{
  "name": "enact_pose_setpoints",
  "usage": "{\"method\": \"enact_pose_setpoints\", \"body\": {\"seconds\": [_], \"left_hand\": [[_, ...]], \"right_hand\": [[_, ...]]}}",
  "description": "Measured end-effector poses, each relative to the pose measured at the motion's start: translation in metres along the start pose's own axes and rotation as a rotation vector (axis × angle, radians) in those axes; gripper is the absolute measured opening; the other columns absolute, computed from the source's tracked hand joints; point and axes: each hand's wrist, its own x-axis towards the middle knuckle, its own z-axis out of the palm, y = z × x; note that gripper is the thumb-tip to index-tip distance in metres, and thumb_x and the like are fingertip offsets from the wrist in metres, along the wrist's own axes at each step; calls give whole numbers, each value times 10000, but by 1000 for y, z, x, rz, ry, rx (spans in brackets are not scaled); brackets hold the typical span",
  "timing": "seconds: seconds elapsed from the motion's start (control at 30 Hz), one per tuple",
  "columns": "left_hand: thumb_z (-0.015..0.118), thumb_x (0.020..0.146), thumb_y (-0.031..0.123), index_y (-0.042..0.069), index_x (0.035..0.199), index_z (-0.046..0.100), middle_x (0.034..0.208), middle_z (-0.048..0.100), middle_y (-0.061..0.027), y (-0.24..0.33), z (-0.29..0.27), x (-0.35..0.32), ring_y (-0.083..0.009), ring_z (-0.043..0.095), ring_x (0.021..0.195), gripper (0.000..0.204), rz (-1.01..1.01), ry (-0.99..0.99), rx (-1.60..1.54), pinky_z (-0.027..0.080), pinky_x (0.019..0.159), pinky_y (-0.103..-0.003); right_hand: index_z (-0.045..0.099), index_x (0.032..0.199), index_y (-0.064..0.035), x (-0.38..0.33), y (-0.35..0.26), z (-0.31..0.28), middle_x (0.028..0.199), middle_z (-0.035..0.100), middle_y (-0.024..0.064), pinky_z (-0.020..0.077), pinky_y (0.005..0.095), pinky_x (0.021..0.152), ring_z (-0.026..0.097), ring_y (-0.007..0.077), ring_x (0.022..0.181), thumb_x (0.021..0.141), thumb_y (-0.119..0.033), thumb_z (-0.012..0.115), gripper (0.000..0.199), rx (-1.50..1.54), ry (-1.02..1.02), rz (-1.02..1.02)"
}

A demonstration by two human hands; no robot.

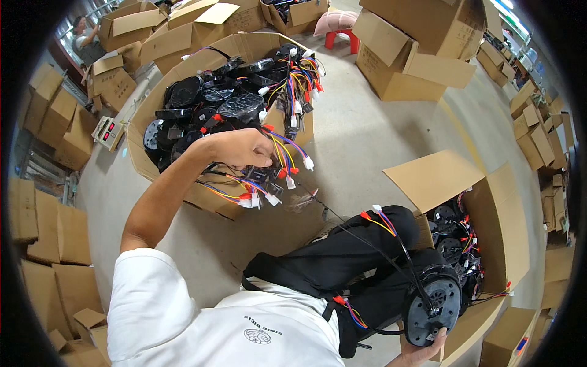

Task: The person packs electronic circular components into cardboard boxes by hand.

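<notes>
1. Cardboard dominates the scene: a large open box [147,165] sits ahead on the concrete floor [379,140], filled with black round motor-like units wrapped in plastic and tangles of coloured wiring.
2. Left hand [241,148] is seen stretched out over the near rim of that box, fingers curled shut around a bundle of coloured wires [269,177]; the wires hang below the hand, ending in small white and red connectors.
3. Right hand [425,348] is seen at the lower edge of the view, gripping the bottom rim of a black disc-shaped motor [434,303]. Only part of this hand is visible.
4. The motor is held upright, face toward the camera, just beside the person's black-trousered knee [367,244].
5. A black cable [367,241] is traced from the motor's hub up across the knee toward the left hand's bundle; red, yellow and blue leads lie on the knee.
6. A second open box [501,232] is noted to the right, just behind the held motor, with more black units and wiring inside.
7. Stacked and flattened cartons are noted all around; a red stool [341,37] stands far back, and another person [85,40] is seen at upper left.
</notes>
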Motion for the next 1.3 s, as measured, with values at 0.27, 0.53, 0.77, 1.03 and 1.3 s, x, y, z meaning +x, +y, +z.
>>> {"method": "enact_pose_setpoints", "body": {"seconds": [0.27,0.53,0.77,1.03,1.3], "left_hand": [[706,801,54,-22,872,689,1071,631,-141,44,20,-54,-322,630,997,106,354,635,492,493,891,-399],[663,842,26,12,903,634,1011,650,-125,79,4,-50,-279,658,913,69,673,361,808,506,809,-351],[569,987,67,-19,900,604,700,592,-18,23,-14,-45,-87,586,572,127,6,520,-232,485,518,-255],[605,967,48,-36,955,662,786,661,-57,5,33,-32,-106,645,685,103,102,681,-224,529,608,-281],[656,900,36,-23,1019,700,1015,707,-139,24,85,-27,-292,662,974,140,406,763,265,511,862,-368]], "right_hand": [[454,1456,-71,5,10,5,1400,514,160,477,516,1037,524,319,1274,830,-434,715,769,-43,-20,17],[460,1442,-41,-1,8,49,1363,544,151,468,458,1042,533,296,1261,838,-438,709,765,-59,-199,76],[446,1465,-69,23,5,13,1410,508,150,490,510,980,508,340,1286,845,-509,694,800,182,167,53],[513,1402,-66,33,3,-7,1361,553,108,481,458,977,531,302,1256,845,-496,714,732,94,295,21],[525,1374,-66,29,-3,-6,1334,557,113,481,443,939,539,291,1234,851,-497,711,703,60,308,-22]]}}
